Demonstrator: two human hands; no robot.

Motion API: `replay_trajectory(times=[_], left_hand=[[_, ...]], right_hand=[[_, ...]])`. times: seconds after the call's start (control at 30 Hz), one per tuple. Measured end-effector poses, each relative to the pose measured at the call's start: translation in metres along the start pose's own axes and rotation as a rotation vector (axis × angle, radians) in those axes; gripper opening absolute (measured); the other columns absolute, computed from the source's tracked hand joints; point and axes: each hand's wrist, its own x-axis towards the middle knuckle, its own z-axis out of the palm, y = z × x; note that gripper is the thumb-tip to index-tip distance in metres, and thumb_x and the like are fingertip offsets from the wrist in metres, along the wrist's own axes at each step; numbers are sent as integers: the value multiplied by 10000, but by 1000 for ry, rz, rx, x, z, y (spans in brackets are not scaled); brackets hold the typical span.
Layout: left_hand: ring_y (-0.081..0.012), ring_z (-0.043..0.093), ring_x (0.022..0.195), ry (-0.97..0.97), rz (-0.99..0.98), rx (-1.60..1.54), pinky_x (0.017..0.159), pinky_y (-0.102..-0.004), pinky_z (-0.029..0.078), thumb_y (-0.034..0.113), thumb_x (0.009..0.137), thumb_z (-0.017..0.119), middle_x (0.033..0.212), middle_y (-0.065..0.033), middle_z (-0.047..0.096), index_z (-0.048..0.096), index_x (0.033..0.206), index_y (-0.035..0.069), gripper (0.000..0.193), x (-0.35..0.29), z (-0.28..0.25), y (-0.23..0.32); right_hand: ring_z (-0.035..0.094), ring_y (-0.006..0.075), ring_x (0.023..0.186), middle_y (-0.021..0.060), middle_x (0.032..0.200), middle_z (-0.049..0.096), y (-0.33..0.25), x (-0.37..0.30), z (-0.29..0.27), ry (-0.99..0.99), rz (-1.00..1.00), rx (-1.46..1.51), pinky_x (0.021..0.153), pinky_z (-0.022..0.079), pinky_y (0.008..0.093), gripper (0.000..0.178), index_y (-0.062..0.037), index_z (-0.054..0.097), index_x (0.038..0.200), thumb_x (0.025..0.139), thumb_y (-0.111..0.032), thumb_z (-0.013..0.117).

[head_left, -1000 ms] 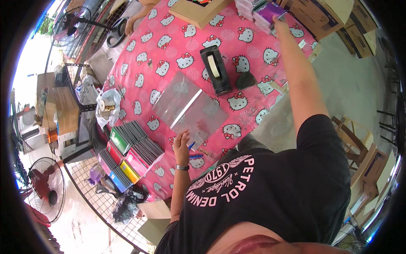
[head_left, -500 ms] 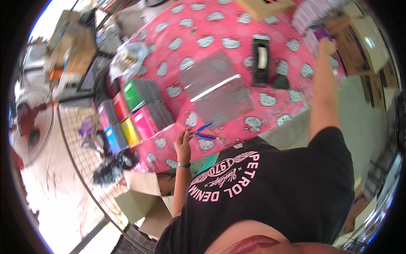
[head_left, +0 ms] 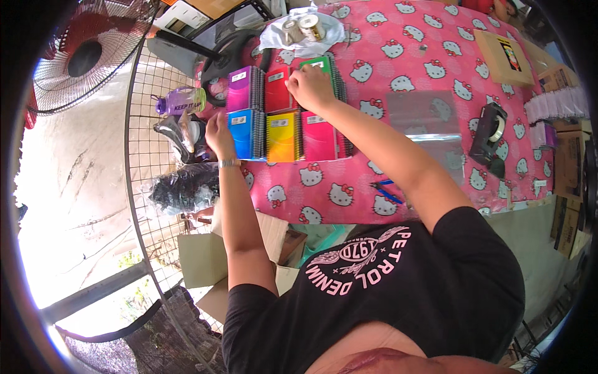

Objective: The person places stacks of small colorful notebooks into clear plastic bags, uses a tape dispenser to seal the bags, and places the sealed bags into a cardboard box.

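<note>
Six stacks of spiral notebooks stand in two rows on the pink table: purple (head_left: 239,90), red (head_left: 278,87) and green (head_left: 316,63) behind, blue (head_left: 243,132), yellow (head_left: 281,134) and magenta (head_left: 319,138) in front. Over the red and green stacks, my right hand (head_left: 311,87) has its fingers bent and closed; what lies beneath them is hidden. My left hand (head_left: 219,136) is beside the left edge of the blue stack, fingers drawn together, with nothing visible in them. A clear plastic sheet (head_left: 427,118) lies flat to the right, and blue pens (head_left: 389,193) lie near the front edge.
A black tape dispenser (head_left: 487,134) stands right of the sheet. Farther right are a row of clear-wrapped packs (head_left: 557,106), a purple item (head_left: 544,135) and cartons (head_left: 570,162). Behind the notebooks sit tape rolls (head_left: 310,27) on a plastic bag. An open carton (head_left: 202,258) is below left.
My right hand has left the purple item at the far right and come over the notebooks. My left hand has moved from beside the pens to the blue stack. The view has turned left.
</note>
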Motion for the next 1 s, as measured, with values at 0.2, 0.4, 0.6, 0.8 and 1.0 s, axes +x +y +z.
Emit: replay_trajectory(times=[0.2, 0.4, 0.6, 0.8, 1.0], left_hand=[[-265, 663, 827, -297, 54, 245, 758, -356, 495, 336, 760, 702, 896, -160, 687, 669, 1001, 6, 410, 68, 46, -17], [-289, 666, 822, -467, -82, 317, 745, -364, 496, 281, 690, 759, 869, -172, 690, 694, 914, 7, 360, 83, 53, 5], [-216, 666, 797, -608, -189, 294, 716, -334, 494, 184, 682, 775, 854, -160, 694, 687, 878, -36, 307, 95, 57, 17], [-215, 663, 818, -525, -152, 113, 723, -315, 503, 172, 688, 776, 908, -143, 690, 647, 960, -58, 379, 102, 59, -24], [-193, 641, 792, -473, -619, -489, 703, -319, 480, 393, 864, 585, 932, -82, 670, 579, 1095, -1, 457, 97, 28, -16]], right_hand=[[537, 237, 1041, 85, 1080, 581, -23, 31, 44, -111, 312, -410, 842, 417, 396, 580, -40, 605, 1072, 760, -527, 655], [551, 241, 1028, 83, 1072, 610, -24, 28, 56, -70, 363, -420, 876, 392, 398, 375, -65, 609, 1065, 836, -361, 586], [597, 313, 994, 136, 1026, 640, -34, 38, 67, -55, 485, -293, 815, 467, 443, 409, -22, 584, 1065, 771, -297, 657], [638, 340, 877, 185, 905, 667, -38, 61, 53, -112, 536, 181, 774, 517, 411, 325, 1, 664, 915, 704, -245, 682], [659, 334, 776, 199, 794, 669, -89, 87, 24, 34, 264, 575, 720, 510, 409, 390, -3, 672, 855, 691, -354, 716]])
